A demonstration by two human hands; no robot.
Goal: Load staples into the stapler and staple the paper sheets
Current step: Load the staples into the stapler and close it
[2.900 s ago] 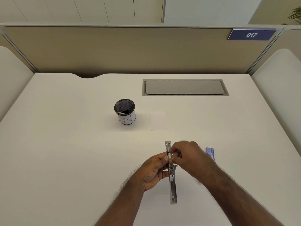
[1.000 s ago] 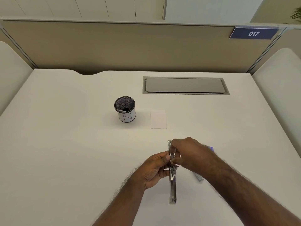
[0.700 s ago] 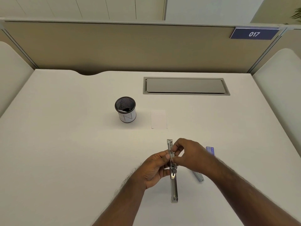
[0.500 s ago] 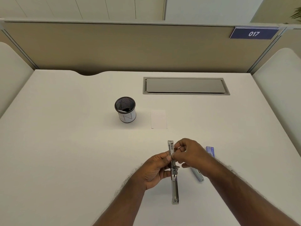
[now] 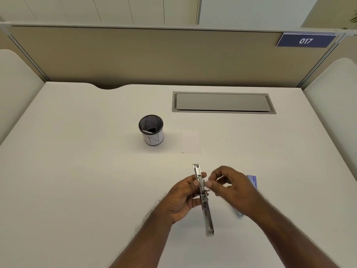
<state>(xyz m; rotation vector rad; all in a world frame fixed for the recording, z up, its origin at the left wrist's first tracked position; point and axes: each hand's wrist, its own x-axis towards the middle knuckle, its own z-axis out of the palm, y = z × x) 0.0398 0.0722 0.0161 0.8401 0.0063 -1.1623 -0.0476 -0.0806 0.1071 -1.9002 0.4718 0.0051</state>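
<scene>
Nearest me: stapler (image 5: pixel 203 198), bare metal, opened out flat into one long thin strip running from near to far over the desk (image 5: pixel 77 171). Near end is a plain shiny channel with a rounded tip; the hinge and spring parts sit about midway; the far half is the open magazine rail, a pale strip showing inside it, squared-off tip pointing away from me.

My left hand (image 5: pixel 183 198) grips the stapler at its middle, thumb on top against the rail, fingers curled round from below.

My right hand (image 5: pixel 229 188) is just right of the magazine, apart from it by a small gap. Fingers bent, thumb and forefinger drawn toward each other; motion blur there, so I cannot tell whether they pinch anything.

Behind the right hand, on the desk: a small blue staple box (image 5: pixel 252 180), partly hidden, and a thin pale piece (image 5: pixel 239 213) showing below the wrist; cannot identify it.

Farther out: small white paper sheets (image 5: pixel 190 141), lying flat, edges squared.

Left of them: black mesh pen cup (image 5: pixel 151 130) with a white label.

Farthest: grey cable flap (image 5: pixel 222 102) set in the desk, then the partition with a blue "017" plate (image 5: pixel 305 41).
</scene>
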